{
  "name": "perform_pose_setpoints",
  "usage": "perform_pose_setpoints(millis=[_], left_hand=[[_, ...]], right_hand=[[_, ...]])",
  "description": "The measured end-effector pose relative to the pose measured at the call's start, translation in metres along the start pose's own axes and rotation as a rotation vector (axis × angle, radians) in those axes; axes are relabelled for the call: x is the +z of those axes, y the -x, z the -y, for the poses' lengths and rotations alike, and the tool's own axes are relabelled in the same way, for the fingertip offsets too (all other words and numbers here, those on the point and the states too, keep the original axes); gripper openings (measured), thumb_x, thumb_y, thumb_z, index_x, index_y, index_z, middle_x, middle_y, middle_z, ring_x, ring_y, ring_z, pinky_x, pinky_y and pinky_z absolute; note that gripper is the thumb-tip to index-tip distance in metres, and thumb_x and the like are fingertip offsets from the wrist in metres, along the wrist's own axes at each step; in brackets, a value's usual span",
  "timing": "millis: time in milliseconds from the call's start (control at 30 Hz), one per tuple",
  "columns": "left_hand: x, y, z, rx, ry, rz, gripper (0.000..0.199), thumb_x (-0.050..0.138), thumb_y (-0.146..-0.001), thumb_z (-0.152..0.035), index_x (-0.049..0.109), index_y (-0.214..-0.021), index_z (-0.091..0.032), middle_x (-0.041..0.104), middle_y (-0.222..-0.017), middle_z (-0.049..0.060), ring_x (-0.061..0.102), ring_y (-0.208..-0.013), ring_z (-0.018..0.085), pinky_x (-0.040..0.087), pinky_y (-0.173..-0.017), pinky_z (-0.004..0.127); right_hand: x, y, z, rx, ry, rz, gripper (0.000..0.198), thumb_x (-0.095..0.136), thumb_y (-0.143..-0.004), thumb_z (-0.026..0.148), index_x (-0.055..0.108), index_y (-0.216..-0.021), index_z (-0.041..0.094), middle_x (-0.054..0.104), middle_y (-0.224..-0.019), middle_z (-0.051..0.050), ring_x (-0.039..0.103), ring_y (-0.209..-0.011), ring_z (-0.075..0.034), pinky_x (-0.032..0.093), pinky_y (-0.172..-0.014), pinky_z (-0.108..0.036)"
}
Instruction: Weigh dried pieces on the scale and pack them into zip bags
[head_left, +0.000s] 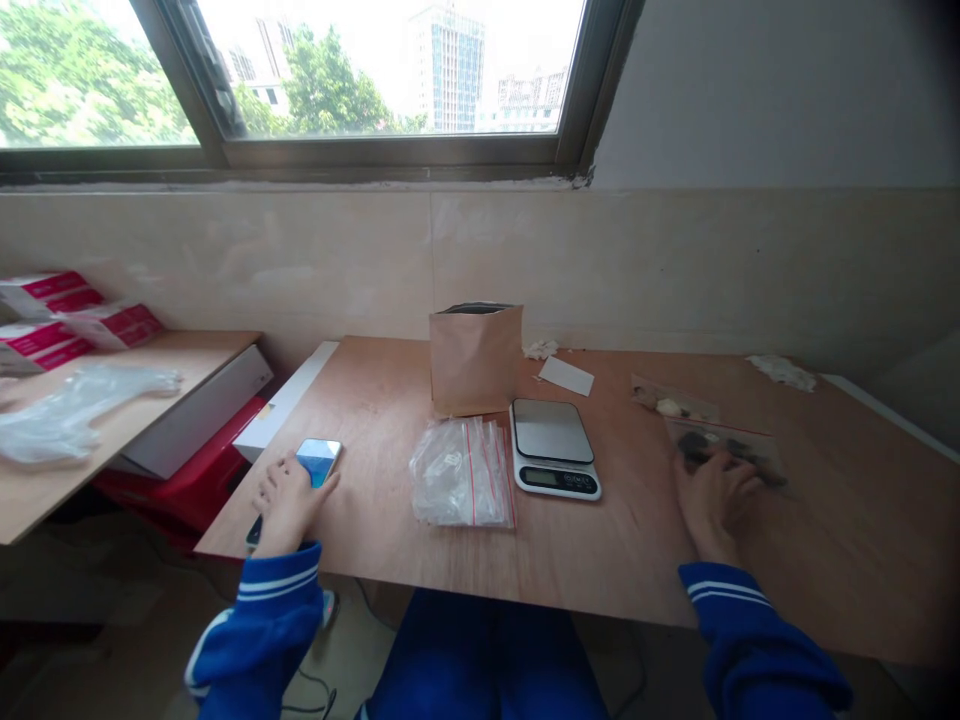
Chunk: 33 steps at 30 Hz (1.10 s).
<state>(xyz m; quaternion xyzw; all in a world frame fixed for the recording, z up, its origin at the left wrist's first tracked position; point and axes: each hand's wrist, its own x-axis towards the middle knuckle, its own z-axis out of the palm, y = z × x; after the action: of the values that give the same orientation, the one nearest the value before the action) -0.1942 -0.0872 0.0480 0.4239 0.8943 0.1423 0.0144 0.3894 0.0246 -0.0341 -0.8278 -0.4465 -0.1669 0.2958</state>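
At the table's left edge, my left hand (pixel 289 500) lies over a phone (pixel 319 458). Its thumb is along the right side and its fingers are bent along the left, with the phone partly hidden beneath. To the right, my right hand (pixel 711 500) has its fingers closed on a clear zip bag (pixel 757 452) with dark pieces inside, which lies on the table. Just behind that is another zip bag (pixel 675 402) holding pale pieces. Between my hands lie a stack of clear zip bags with red seal lines (pixel 457 475) and a white digital kitchen scale (pixel 555 450).
An open brown paper pouch (pixel 476 360) stands upright behind the clear bags. A white card (pixel 567 376) and crumpled scraps (pixel 781 372) lie near the wall. On a side table at left are pink-and-white boxes (pixel 112 325) and a clear plastic bag (pixel 75 410).
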Motion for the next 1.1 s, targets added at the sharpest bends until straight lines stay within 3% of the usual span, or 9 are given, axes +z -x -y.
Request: perform_pose_setpoints(millis=[100,267,367,533,667,767,933,1000,1100], left_hand=[[0.001,0.038,-0.044,0.161,0.146,-0.128,0.061,0.048,-0.087,-0.044,0.044,-0.135,-0.006,0.046,-0.133,0.028,0.050,-0.120,0.041,0.039,-0.095,0.057],[0.007,0.094,-0.116,0.530,0.500,-0.036,0.040,0.044,-0.093,-0.035,0.053,-0.129,-0.021,0.053,-0.131,0.015,0.052,-0.121,0.028,0.042,-0.099,0.048],[0.016,0.105,-0.142,0.649,0.444,0.014,0.038,0.043,-0.094,-0.033,0.056,-0.129,-0.029,0.047,-0.143,0.009,0.046,-0.129,0.027,0.035,-0.106,0.050],[0.053,0.100,-0.157,0.657,0.185,0.197,0.047,0.042,-0.094,-0.031,0.049,-0.141,-0.030,0.038,-0.154,0.007,0.028,-0.144,0.032,0.020,-0.115,0.057],[0.079,0.099,-0.156,0.728,0.116,0.185,0.053,0.039,-0.095,-0.030,0.040,-0.147,-0.023,0.033,-0.157,0.009,0.023,-0.146,0.031,0.018,-0.117,0.054],[0.075,0.105,-0.155,0.720,0.289,0.167,0.049,0.037,-0.096,-0.028,0.046,-0.143,-0.021,0.038,-0.154,0.011,0.028,-0.145,0.029,0.018,-0.117,0.054],[0.024,0.149,-0.165,0.796,0.813,0.256,0.038,0.033,-0.099,-0.032,0.059,-0.126,-0.023,0.057,-0.136,0.010,0.046,-0.132,0.023,0.023,-0.115,0.050],[0.002,0.173,-0.171,0.894,0.969,0.391,0.035,0.034,-0.099,-0.035,0.066,-0.109,-0.022,0.061,-0.126,0.010,0.054,-0.120,0.022,0.037,-0.105,0.040],[-0.018,0.198,-0.176,0.967,0.958,0.485,0.029,0.050,-0.093,-0.043,0.065,-0.092,-0.019,0.066,-0.095,0.008,0.059,-0.089,0.021,0.045,-0.081,0.031]], right_hand=[[-0.001,-0.003,-0.002,-0.031,-0.080,-0.047,0.035,0.049,-0.083,0.038,0.067,-0.097,0.012,0.057,-0.105,-0.025,0.049,-0.100,-0.037,0.037,-0.078,-0.046],[-0.027,0.010,0.000,-0.052,-0.229,-0.192,0.025,0.050,-0.082,0.034,0.066,-0.079,0.015,0.064,-0.088,-0.017,0.055,-0.093,-0.033,0.038,-0.083,-0.048],[-0.064,0.034,0.005,-0.028,-0.356,-0.357,0.022,0.055,-0.080,0.036,0.063,-0.080,0.015,0.066,-0.086,-0.016,0.060,-0.091,-0.032,0.043,-0.086,-0.050],[-0.138,0.070,0.044,0.242,-0.802,-0.605,0.018,0.059,-0.081,0.035,0.052,-0.090,0.021,0.062,-0.083,-0.009,0.064,-0.072,-0.026,0.053,-0.067,-0.042],[-0.180,0.071,0.085,0.188,-1.066,-0.365,0.030,0.060,-0.084,0.044,0.043,-0.096,0.023,0.058,-0.069,0.001,0.060,-0.055,-0.019,0.051,-0.059,-0.037],[-0.194,0.074,0.101,0.170,-1.102,-0.186,0.036,0.061,-0.083,0.053,0.045,-0.094,0.022,0.058,-0.066,0.001,0.058,-0.054,-0.017,0.050,-0.060,-0.035],[-0.198,0.093,0.116,0.219,-1.155,0.012,0.038,0.062,-0.083,0.056,0.049,-0.090,0.020,0.058,-0.062,0.002,0.055,-0.051,-0.014,0.047,-0.055,-0.028],[-0.198,0.099,0.123,0.215,-1.188,0.131,0.038,0.062,-0.082,0.056,0.051,-0.088,0.020,0.058,-0.062,0.003,0.055,-0.051,-0.013,0.046,-0.054,-0.026],[-0.197,0.104,0.130,0.194,-1.214,0.317,0.037,0.063,-0.082,0.056,0.053,-0.088,0.020,0.059,-0.065,0.002,0.055,-0.053,-0.013,0.046,-0.051,-0.024]])
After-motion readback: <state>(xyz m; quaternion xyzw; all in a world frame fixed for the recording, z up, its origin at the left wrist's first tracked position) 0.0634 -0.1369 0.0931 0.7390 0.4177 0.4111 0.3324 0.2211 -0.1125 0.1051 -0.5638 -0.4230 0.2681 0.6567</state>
